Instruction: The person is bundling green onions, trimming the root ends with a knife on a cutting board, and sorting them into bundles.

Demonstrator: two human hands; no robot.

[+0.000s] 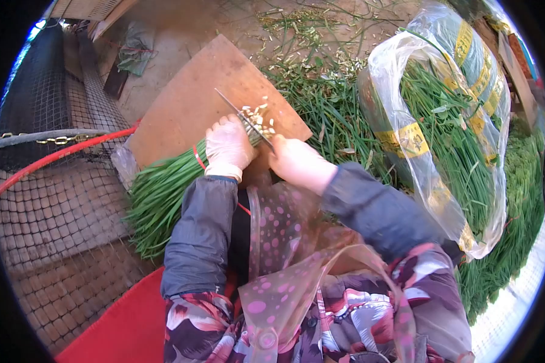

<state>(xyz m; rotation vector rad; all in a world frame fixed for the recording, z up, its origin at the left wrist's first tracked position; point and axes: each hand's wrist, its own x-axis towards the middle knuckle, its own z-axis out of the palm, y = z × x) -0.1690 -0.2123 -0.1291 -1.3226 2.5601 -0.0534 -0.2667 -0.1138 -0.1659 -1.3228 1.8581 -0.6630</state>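
My left hand (pixel 229 145), in a pale glove, is closed round a bundle of long green chives (pixel 163 190) near its pale stem ends. The bundle lies across a wooden board (pixel 194 97), its leaves hanging toward the lower left. A thin red band (pixel 199 157) circles the stalks beside my wrist. In my right hand (pixel 300 160) is a knife (pixel 239 114), its blade lying across the stem ends just past my left fingers. Short white cut ends (pixel 263 114) are scattered on the board beyond the blade. My right fingers hide the knife's handle.
Loose green trimmings (pixel 333 115) cover the ground right of the board. A clear plastic bag (pixel 410 140) with yellow printed bands holds more greens. Further right lies a long heap of greens (pixel 508 212). Black netting (pixel 48 212) and a red hose (pixel 60 156) are at left.
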